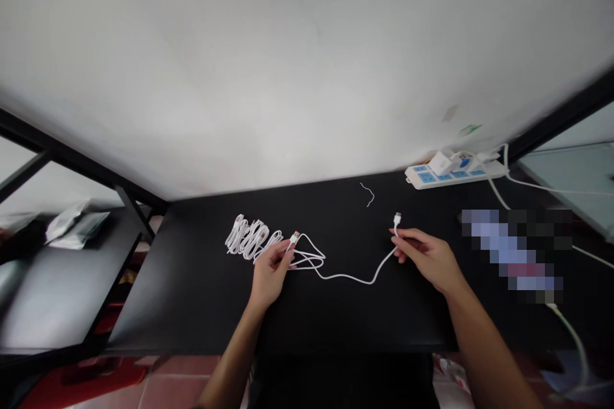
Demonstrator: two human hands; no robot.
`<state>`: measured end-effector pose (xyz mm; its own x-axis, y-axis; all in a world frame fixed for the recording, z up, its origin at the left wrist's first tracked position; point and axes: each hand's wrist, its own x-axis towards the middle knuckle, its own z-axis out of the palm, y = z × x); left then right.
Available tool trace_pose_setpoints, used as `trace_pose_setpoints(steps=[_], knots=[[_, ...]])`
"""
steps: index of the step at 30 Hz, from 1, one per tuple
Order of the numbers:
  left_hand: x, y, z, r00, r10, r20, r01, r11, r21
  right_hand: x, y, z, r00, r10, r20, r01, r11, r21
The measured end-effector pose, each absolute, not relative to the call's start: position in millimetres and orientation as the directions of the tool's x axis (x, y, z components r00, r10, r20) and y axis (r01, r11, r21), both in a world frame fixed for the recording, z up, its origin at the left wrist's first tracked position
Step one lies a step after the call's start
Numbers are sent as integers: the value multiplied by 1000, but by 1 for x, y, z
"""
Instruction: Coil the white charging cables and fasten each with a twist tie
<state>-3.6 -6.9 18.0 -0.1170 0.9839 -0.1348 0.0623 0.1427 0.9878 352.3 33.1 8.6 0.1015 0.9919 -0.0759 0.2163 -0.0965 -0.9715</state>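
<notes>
A white USB cable [345,276] runs in a slack curve between my two hands, over the black table. My left hand [271,271] is closed on one end of it, where a USB plug [295,239] sticks up past the fingers and a few loops hang to the right. The fingers of my right hand [426,255] pinch the cable just below its other plug [397,218], which points up. Just beyond my left hand lie several coiled white cables [252,238], side by side and partly hidden by that hand.
A white power strip [417,180] with a plugged-in charger [442,162] stands against the wall at the back right. A thin white strand [369,193] lies near the wall. A pixelated object [513,252] with a cable lies at the right. Grey packets [79,227] rest on a neighbouring table.
</notes>
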Motion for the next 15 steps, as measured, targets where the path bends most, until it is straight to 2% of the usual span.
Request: trace_pose_setpoints(steps=[4, 7, 9, 11, 13, 15], knots=[[-10, -9, 28, -28, 999, -43, 325, 50, 944, 353, 33, 7, 100, 993, -69, 267, -93, -959], [-19, -8, 34, 81, 992, 92, 584, -122, 803, 355, 34, 7, 109, 992, -66, 331, -99, -938], [-23, -4, 37, 198, 966, 166, 657, -256, 709, 357, 35, 8, 112, 993, -30, 398, -72, -915], [-25, 0, 38, 320, 929, 184, 670, -360, 650, 355, 35, 12, 142, 986, 85, 534, -4, -845], [-24, 4, 37, 417, 892, 174, 671, -431, 603, 345, 31, 20, 176, 954, 242, 693, 54, -718], [-22, 6, 35, 474, 863, 171, 671, -481, 565, 324, 23, 30, 138, 932, 335, 781, 105, -616]])
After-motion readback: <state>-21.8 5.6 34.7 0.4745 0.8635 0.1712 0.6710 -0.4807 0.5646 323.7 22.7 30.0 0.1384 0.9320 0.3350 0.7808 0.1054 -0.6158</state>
